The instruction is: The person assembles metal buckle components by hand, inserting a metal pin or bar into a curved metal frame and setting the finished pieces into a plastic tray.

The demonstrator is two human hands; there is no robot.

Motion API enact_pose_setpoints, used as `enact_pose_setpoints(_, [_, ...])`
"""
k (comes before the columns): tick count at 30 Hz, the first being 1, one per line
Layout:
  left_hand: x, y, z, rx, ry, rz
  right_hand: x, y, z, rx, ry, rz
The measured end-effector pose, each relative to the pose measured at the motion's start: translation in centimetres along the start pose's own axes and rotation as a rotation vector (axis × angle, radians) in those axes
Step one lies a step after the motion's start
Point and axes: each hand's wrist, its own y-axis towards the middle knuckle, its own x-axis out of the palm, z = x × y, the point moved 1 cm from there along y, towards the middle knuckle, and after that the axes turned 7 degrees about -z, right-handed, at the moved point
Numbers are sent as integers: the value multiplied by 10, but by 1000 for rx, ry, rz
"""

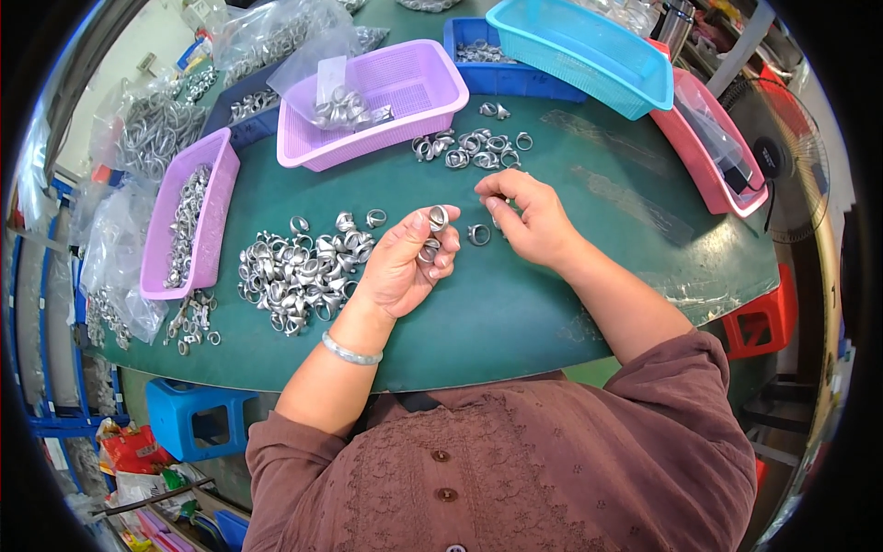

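Silver-grey metal rings are in my left hand (405, 262); its fingers are closed around them. One ring (438, 217) is pinched upright between thumb and index finger, and another ring (429, 249) shows lower against the curled fingers. My right hand (529, 216) is to the right, fingers bent and thumb near the index finger. A bit of silver shows below that thumb, but whether it is gripped is hidden. Between the hands a single ring (478, 235) lies on the green tabletop (497, 322). Left of my left hand spreads a large pile of rings (299, 276).
A smaller ring group (478, 147) lies beyond my hands. Purple baskets (368, 143) (152, 248), a turquoise basket (589, 69), a blue tray (543, 83) and a pink basket (681, 152) line the table's far side and ends. Bagged metal parts (156, 129) are at left; a fan (782, 156) stands at right.
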Motion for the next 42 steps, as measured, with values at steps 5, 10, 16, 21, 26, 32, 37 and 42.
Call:
enact_pose_setpoints(5, [-3, -1, 2, 7, 8, 4, -3, 2, -3, -66, -160, -114])
enact_pose_setpoints(10, [-3, -2, 2, 5, 63, 67, -4, 2, -7, -70, -224, -196])
enact_pose_setpoints(16, [2, -3, 0, 27, 382, 173, 0, 2, -13, -86, 70, -96])
enact_pose_setpoints(21, [5, -3, -5, 65, 558, 183, 3, 0, -18, -126, 121, -139])
enact_pose_setpoints(26, [6, -4, -8, 109, 713, 144, 6, -2, -16, -115, 106, -140])
enact_pose_setpoints(32, [7, -5, -9, 146, 719, 135, 7, -2, -17, -110, 97, -138])
enact_pose_setpoints(37, [6, -5, -9, 154, 751, 132, 7, -2, -17, -122, 88, -134])
enact_pose_setpoints(42, [5, -4, -10, 152, 776, 126, 7, -2, -18, -116, 126, -143])
